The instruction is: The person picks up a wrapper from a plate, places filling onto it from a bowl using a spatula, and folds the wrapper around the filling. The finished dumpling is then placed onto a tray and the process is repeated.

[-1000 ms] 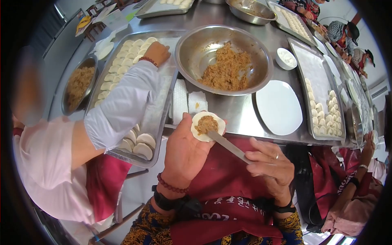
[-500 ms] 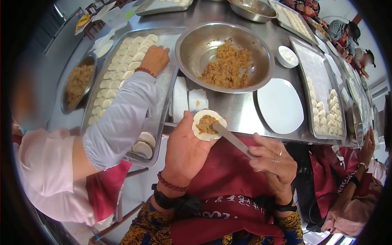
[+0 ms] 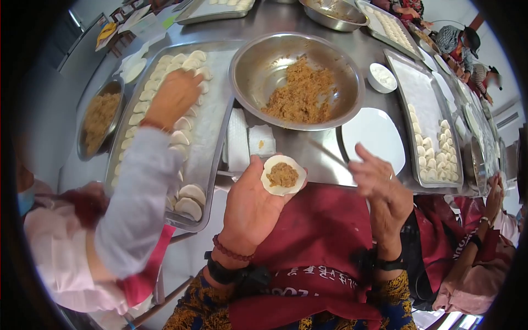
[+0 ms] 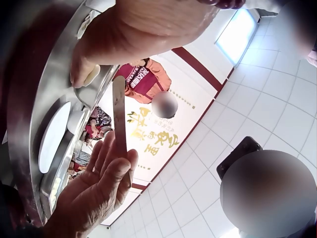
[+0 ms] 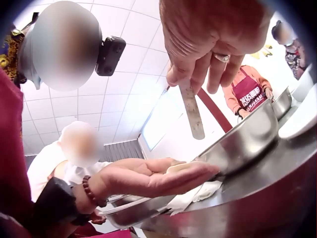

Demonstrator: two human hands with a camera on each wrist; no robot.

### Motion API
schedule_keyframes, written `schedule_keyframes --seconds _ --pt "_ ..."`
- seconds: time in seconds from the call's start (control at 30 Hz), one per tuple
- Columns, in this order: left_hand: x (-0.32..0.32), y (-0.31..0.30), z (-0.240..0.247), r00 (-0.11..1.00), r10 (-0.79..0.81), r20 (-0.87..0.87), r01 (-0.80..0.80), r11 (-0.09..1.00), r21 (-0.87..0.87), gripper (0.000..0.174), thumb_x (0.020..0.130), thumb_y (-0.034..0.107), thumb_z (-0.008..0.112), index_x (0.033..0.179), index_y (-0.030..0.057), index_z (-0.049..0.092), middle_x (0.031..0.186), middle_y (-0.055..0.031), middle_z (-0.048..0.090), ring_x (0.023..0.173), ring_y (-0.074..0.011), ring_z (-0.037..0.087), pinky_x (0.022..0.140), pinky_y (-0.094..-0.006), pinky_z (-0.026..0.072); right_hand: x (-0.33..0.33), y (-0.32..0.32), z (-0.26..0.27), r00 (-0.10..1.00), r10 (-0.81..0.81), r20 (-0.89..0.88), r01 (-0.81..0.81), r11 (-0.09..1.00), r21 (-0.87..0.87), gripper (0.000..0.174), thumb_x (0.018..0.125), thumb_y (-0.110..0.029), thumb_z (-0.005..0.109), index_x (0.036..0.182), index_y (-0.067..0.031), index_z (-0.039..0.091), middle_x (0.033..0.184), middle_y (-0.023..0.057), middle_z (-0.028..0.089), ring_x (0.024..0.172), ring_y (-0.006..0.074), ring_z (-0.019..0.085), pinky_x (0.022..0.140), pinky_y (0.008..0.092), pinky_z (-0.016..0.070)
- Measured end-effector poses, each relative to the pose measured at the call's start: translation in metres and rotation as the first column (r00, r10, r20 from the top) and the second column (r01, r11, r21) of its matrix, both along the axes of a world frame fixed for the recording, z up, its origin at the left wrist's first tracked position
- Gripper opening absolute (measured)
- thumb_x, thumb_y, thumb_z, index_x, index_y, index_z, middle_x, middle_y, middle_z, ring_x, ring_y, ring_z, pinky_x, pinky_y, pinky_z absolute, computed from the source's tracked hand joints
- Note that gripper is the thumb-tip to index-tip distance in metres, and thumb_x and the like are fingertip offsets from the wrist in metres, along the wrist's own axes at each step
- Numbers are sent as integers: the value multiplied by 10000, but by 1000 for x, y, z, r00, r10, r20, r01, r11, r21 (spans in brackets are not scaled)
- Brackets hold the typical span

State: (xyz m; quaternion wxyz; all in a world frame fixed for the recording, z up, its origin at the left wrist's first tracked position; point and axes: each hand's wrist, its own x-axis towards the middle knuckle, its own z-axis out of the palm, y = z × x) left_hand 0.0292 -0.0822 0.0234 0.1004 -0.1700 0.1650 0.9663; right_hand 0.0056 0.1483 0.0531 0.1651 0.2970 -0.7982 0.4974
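Note:
My left hand (image 3: 250, 212) is palm up in front of the table edge. Across its fingers lies a round dough wrapper (image 3: 301, 171) with a mound of brown filling (image 3: 282, 175) in its middle. From the side, the right wrist view shows that hand (image 5: 148, 177) nearly flat under the wrapper, its fingers straight. To the right, my right hand (image 3: 382, 184) grips a flat metal spatula (image 3: 328, 152), blurred in the head view and lifted off the filling. In the left wrist view the spatula's blade (image 4: 119, 111) points up, lightly smeared, its lower end between thumb and fingers.
A steel bowl (image 3: 250, 91) of filling stands beyond my hands. A white plate (image 3: 373, 140), a small white bowl (image 3: 381, 77) and a dumpling tray (image 3: 429, 91) lie to the right. On the left, another person's hand (image 3: 175, 99) reaches over a tray (image 3: 217, 115) of dumplings.
The spatula has come off the filling and swung away, as my right hand moved up and right. My left hand stays nearly still. The neighbour's hand moved left over the tray.

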Motion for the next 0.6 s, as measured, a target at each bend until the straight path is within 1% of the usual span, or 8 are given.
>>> schedule_keyframes --seconds 0.07,0.1,0.13,0.23,0.33,0.5,0.57,0.6 --pt "1 1 -1 1000 -22 -13 22 1000 2 419 1117 336 334 1300 -18 462 1305 -175 552 1259 -357 533 1125 -532 407 -18 -7 2 994 -98 51 101 993 -59 138 895 -67 709 1019 -79 770 1046 127 760 1230 375 629 998 454 481" --pt "1 2 -1 1000 -21 -6 21 1000 7 425 1116 340 334 1302 -20 461 1310 -175 550 1264 -361 529 1127 -532 406 -29 -9 1 994 -107 28 108 994 -30 170 890 -36 711 1049 -66 762 1032 105 758 1245 340 624 1021 467 477" --pt "2 2 -1 1000 -20 3 20 1000 12 431 1116 343 334 1304 -23 461 1314 -175 549 1270 -366 526 1129 -532 405 -39 -12 0 994 -110 27 111 993 -31 170 890 -36 711 1049 -66 762 1032 105 758 1245 340 624 1021 467 477" --pt "2 3 -5 999 -34 0 34 999 36 445 1115 346 338 1322 -31 452 1328 -178 542 1280 -374 518 1136 -539 399 -68 -22 -6 990 -143 13 139 977 162 199 863 -43 745 1058 -78 769 1039 69 765 1211 296 639 1062 413 458" --pt "3 6 -7 998 -55 -20 56 998 43 464 1114 349 338 1342 -41 443 1345 -182 535 1297 -372 509 1144 -543 392 -90 -26 -21 993 -115 0 112 964 241 210 860 -58 752 1063 -103 777 1052 66 765 1249 313 605 1056 389 460" --pt "4 12 -5 998 -56 29 54 997 52 485 1116 349 327 1351 -63 432 1352 -194 531 1308 -364 504 1153 -545 387 -94 -28 -25 996 -91 -4 88 953 291 252 852 -81 763 1103 -115 766 1119 78 753 1321 313 552 1053 396 454" --pt "3 12 -4 998 -55 28 54 998 40 490 1117 349 321 1349 -70 427 1352 -197 530 1308 -360 506 1155 -545 386 -82 -26 -23 977 -211 -37 213 939 271 350 844 -87 772 1190 -113 730 1198 90 729 1352 300 533 1067 397 439" --pt "2 11 -5 998 -60 -8 60 998 25 486 1117 345 320 1348 -70 423 1353 -198 529 1306 -358 508 1157 -543 387 -74 -25 -23 977 -211 -29 211 939 272 350 844 -87 772 1190 -113 730 1198 90 729 1352 300 533 1067 397 439"
